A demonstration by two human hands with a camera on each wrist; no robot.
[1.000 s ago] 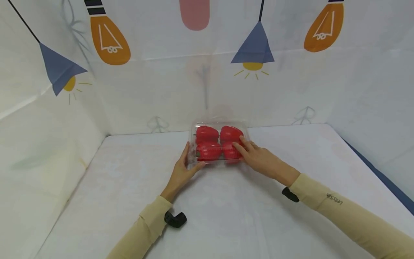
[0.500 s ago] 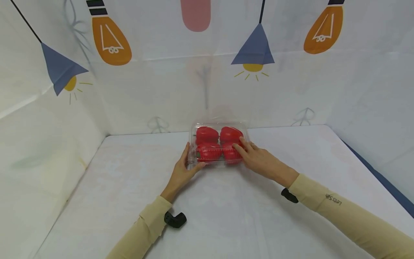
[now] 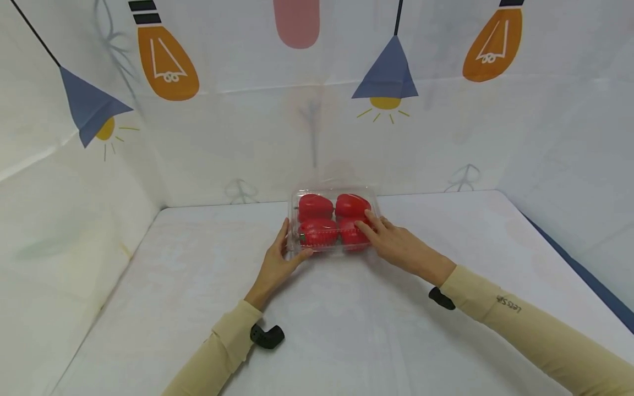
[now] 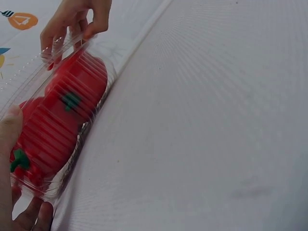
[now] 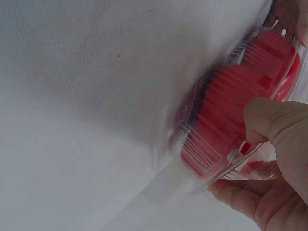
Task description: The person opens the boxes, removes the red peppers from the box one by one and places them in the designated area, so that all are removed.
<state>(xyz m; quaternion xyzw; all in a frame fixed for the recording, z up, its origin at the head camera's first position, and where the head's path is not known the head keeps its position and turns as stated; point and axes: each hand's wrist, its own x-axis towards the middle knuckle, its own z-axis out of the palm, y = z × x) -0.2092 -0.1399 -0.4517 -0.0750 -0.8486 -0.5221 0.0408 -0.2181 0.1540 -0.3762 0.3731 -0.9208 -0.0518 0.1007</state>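
Note:
A clear plastic clamshell box [image 3: 333, 192] stands on the white table near its back edge. Several red bell peppers [image 3: 318, 232] with green stems are visible through its plastic. My left hand [image 3: 274, 269] grips the box's left end, thumb at the front corner and fingers along the side. At the opposite end, my right hand [image 3: 403, 247] holds the front right corner. In the right wrist view, the thumb [image 5: 262, 120] lies on the ribbed wall, and the other fingers [image 5: 240, 195] curl against the end of the box. The undersides of some fingers are hidden.
The white cloth-covered table [image 3: 337, 330] spreads out in front of the box. Close behind it rises a white fabric wall [image 3: 238, 148] printed with lamps and bulbs. Black wrist devices [image 3: 267, 336] sit beneath both sleeves.

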